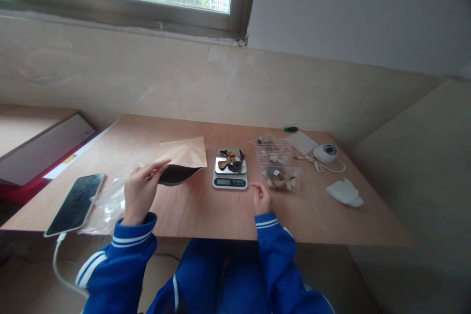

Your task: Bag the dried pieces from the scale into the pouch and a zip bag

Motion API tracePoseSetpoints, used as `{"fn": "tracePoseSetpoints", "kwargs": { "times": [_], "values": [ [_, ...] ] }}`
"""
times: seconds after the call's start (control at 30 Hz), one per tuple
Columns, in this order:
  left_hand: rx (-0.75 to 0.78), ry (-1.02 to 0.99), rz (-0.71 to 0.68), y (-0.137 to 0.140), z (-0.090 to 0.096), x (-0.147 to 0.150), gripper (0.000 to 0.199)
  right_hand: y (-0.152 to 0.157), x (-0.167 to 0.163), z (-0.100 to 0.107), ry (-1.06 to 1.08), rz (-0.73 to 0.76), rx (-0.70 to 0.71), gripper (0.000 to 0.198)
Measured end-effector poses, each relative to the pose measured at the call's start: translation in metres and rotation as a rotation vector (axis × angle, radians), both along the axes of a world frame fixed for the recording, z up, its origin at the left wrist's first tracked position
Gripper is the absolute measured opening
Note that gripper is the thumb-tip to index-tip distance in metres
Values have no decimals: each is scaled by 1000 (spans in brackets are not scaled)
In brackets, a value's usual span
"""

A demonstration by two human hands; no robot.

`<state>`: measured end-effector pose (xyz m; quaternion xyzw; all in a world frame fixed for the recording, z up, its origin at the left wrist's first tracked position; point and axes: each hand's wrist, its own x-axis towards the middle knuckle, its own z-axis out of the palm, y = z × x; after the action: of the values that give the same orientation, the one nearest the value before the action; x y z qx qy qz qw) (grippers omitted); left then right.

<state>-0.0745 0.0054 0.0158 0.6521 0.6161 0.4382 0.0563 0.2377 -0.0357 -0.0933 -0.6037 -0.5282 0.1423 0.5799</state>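
Note:
My left hand [142, 191] pinches the near corner of a brown kraft paper pouch [186, 151], which lies with its dark mouth spread toward me. Right of the pouch stands a small digital kitchen scale [230, 183], its display too faint to read. Curled, dried brown pieces [231, 160], possibly dried mushroom, are heaped on its shiny plate. Close to the scale's lower right corner rests my right hand [262, 198], fingers curled in and the index finger pointing at the scale; I see nothing in it.
Several clear zip bags [281, 178] with dried pieces lie right of the scale. Beyond are a white round device with a cable [326, 153], a crumpled white tissue [345, 192] and a green-capped object [290, 129]. At left lie clear plastic wrapping [112, 206] and a plugged-in phone [76, 203].

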Motion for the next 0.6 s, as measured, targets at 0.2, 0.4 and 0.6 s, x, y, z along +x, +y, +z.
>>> {"fn": "tracePoseSetpoints", "kwargs": {
  "times": [0.2,0.4,0.6],
  "values": [
    [-22,-69,-162,-18,1,16,30,-30,-99,91,-346,593,169,38],
    [62,-29,-243,-28,-9,16,25,-9,-169,100,-756,517,-298,35],
    [76,-12,-316,-40,-12,11,24,45,-203,75,-418,529,-188,27]
  ]
}}
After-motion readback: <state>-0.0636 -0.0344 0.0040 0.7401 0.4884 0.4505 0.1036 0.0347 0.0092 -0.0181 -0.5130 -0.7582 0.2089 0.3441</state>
